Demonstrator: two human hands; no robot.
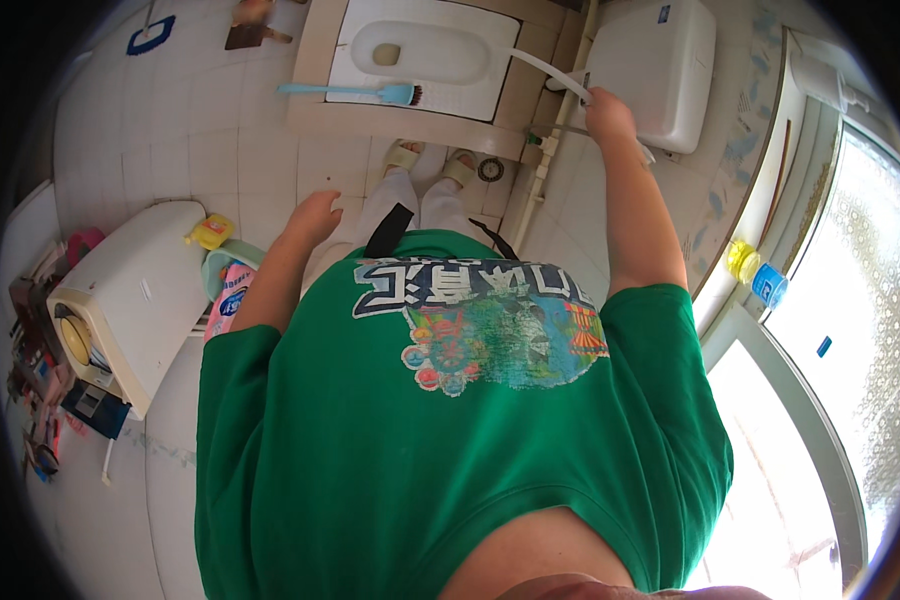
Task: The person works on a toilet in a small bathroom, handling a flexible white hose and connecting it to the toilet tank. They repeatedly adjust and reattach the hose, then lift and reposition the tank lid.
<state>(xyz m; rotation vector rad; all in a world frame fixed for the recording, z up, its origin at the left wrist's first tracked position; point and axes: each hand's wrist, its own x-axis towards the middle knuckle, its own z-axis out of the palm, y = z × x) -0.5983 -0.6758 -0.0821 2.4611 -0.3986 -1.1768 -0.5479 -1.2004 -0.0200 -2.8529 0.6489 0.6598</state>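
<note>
My right hand reaches forward to the right of the squat toilet, its fingers closed around a white hose. The hose curves left from my fist, and its far end reaches the right side of the toilet basin. A light blue long-handled brush with dark bristles lies across the near part of the toilet. My left hand hangs beside my left thigh and holds nothing visible. Its fingers are loosely bent and a little apart.
A white cistern hangs on the right wall beside a vertical pipe. A round floor drain lies by my slippers. A white washing machine stands at left. A yellow-and-blue bottle sits by the window.
</note>
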